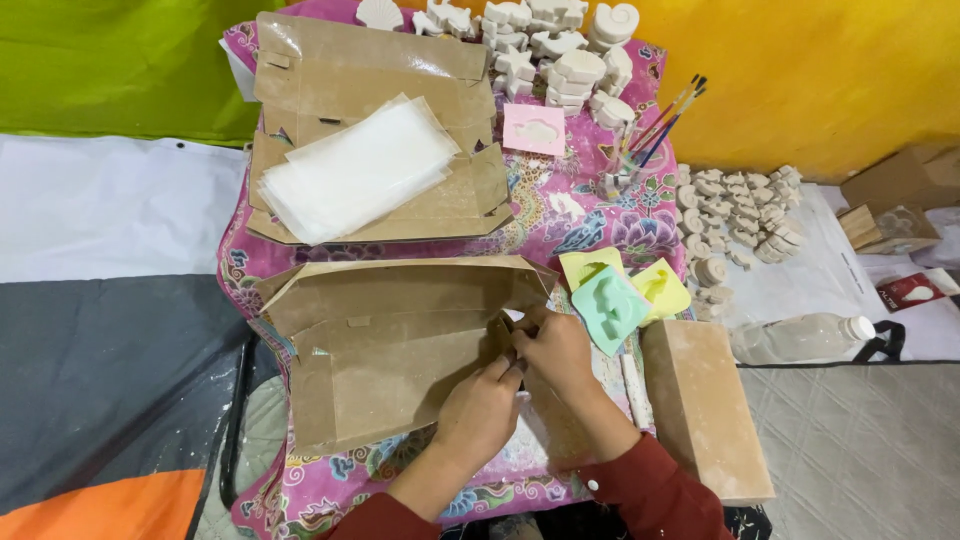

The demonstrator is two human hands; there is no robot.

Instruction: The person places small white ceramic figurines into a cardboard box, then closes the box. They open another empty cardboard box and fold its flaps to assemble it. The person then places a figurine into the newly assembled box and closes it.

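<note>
Dark red sleeves rise from six o'clock to the left hand (482, 408) and right hand (556, 348), both with fingers pinched shut on the right edge of a flattened brown cardboard box (390, 350), matte and creased, lying at centre on a glossy pink floral cloth (580, 215). At eleven o'clock a second opened carton (330, 75) holds a stack of translucent plastic sheets (355, 170). From twelve to two o'clock sit chalky white plaster figures (560, 45), soft pastel moulds (610, 305), brushes (665, 120) and a tan rectangular block (705, 405).
</note>
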